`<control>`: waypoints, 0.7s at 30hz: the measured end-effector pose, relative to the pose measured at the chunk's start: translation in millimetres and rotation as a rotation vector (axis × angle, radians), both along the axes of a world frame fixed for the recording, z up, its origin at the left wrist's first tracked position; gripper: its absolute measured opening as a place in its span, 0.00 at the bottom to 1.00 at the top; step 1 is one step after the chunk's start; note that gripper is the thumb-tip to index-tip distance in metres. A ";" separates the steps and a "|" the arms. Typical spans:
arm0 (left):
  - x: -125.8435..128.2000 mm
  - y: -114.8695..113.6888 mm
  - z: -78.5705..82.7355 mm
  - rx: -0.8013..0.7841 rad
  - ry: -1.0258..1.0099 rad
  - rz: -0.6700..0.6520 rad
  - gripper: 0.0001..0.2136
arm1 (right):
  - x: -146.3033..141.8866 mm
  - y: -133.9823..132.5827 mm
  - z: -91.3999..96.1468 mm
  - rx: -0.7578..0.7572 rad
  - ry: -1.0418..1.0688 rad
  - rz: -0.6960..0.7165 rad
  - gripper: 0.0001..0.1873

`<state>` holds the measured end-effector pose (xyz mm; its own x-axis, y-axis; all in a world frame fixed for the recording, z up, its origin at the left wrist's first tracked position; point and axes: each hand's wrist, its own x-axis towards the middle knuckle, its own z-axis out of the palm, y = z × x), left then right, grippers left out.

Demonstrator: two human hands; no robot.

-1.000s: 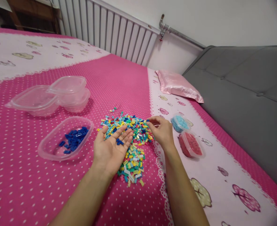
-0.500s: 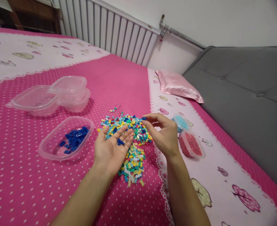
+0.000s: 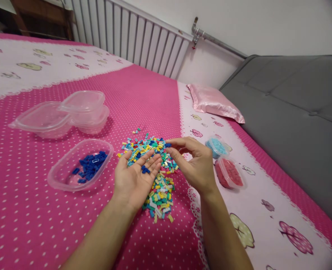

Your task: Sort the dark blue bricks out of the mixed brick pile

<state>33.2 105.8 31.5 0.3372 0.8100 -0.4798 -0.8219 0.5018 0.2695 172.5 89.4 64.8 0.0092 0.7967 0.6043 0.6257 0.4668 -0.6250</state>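
Note:
My left hand is palm up, its fingers stretched out, and a few small dark blue toy bricks lie loose on the fingers. Just to its right, my right hand pinches a dark blue toy brick between thumb and forefinger. Under and around both hands spreads a pile of small mixed toy bricks in yellow, green, light blue, white and other colours. Left of my left hand stands an open clear plastic container, partly filled with dark blue bricks.
Stacked clear plastic containers stand at the left beyond the open one. To the right sit lidded tubs of light blue bricks and red bricks. Everything rests on a pink dotted bedspread. A pink pillow lies by the grey headboard.
My right hand, with the blue brick in its pinch, has moved slightly left and down toward my left fingers. The left hand has barely shifted.

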 end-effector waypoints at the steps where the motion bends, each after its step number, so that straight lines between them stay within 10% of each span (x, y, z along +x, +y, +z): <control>1: 0.0 0.0 -0.1 0.001 -0.001 -0.004 0.26 | -0.4 0.0 -0.1 0.002 0.001 0.008 0.08; 12: 0.1 -0.9 3.6 -0.037 -0.009 -0.010 0.22 | -1.0 -0.3 0.7 0.000 0.007 -0.014 0.07; 21: 0.1 -0.4 1.9 -0.026 0.011 0.020 0.24 | 24.8 12.9 -10.5 -0.147 0.053 -0.314 0.08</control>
<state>33.3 105.4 33.4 0.3155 0.8038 -0.5043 -0.8291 0.4920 0.2656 197.3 102.4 54.3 0.2961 0.8282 0.4758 0.6895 0.1594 -0.7065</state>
